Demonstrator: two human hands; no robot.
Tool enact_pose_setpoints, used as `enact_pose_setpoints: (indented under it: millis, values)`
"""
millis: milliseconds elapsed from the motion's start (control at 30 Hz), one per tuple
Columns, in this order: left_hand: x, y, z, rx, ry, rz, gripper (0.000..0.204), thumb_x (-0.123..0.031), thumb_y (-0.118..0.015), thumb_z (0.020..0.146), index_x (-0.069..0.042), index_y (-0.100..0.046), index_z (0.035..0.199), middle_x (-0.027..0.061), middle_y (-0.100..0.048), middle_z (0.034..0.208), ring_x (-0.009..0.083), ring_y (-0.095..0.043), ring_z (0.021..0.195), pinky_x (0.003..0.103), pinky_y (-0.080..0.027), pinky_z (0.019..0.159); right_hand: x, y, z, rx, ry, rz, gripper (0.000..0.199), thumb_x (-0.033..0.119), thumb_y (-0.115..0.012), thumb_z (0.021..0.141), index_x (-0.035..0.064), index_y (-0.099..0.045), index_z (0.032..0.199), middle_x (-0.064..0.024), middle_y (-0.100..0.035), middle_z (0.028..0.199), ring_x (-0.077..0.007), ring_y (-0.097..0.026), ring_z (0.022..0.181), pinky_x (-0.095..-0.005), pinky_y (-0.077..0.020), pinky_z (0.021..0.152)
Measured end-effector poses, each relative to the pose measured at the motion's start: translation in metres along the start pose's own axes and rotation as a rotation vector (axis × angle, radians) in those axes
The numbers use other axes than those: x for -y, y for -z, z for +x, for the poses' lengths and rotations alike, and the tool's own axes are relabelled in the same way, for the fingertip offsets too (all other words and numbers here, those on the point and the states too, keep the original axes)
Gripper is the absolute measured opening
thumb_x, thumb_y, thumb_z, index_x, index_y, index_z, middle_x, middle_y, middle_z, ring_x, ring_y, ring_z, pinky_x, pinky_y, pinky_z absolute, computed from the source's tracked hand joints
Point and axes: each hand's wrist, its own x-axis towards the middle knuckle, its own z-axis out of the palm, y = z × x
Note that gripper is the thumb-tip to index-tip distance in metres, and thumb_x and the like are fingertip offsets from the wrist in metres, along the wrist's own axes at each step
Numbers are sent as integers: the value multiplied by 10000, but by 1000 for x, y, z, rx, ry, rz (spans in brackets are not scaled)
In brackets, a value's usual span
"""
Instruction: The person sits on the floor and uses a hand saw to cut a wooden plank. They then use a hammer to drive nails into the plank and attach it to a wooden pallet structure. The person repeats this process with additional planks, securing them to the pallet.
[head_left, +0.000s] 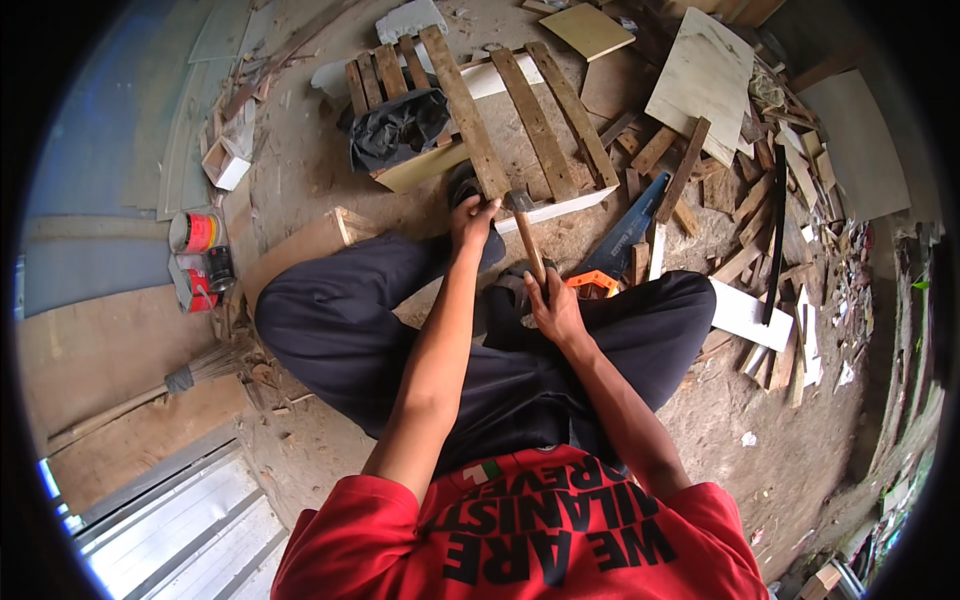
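Observation:
My right hand (553,308) is wrapped round the wooden handle of a hammer (529,238). Its metal head is up by the near end of a long wooden slat (462,118). Just left of the hammer head, my left hand (472,222) has its fingers closed at that slat end; whether they pinch something small is too fine to see. The slat lies across a low frame of pale boards, with further slats (535,125) fixed side by side to its right. Shorter slats (388,70) lie at the frame's left, beside a black plastic bag (400,128).
A handsaw (628,232) with a blue blade and orange handle lies right of the frame. Beyond it are heaped wood offcuts (755,205) and a pale panel (703,75). Cans (196,232) stand at the left, near wooden boards (100,340). My crossed legs flank the work.

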Motion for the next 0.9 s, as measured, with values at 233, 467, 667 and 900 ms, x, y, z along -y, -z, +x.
enact_pose_setpoints:
  millis: [233,467,667,900]
  values:
    - [-17,-10,-12,-35,-20,-141,80,-21,-762,828,9,-696,863,-80,-472,687,54,-432,664,227,-363,612,-23,-9,6,-30,86,-110,340,286,-610,986,-2,-491,848,-230,-548,618,-444,-602,610,-467,-433,521]
    - [-24,-11,-16,-15,-12,-216,74,-23,-760,825,10,-698,848,-59,-536,689,62,-470,660,236,-373,612,-36,-14,9,-82,166,-171,295,235,-624,975,1,-481,866,-248,-548,626,-477,-586,630,-483,-431,519]
    - [-30,-20,-21,-113,22,-120,97,-29,-769,817,23,-689,834,11,-672,798,68,-568,700,224,-422,637,-43,-12,10,-74,153,-161,285,227,-621,974,0,-480,874,-255,-561,643,-480,-591,651,-498,-433,534]
    - [0,-2,1,24,-28,-70,189,-90,-771,813,14,-715,960,19,-685,852,101,-593,785,274,-452,736,-26,-6,10,-56,113,-107,289,233,-622,973,-1,-479,882,-264,-572,659,-490,-590,662,-502,-442,547]
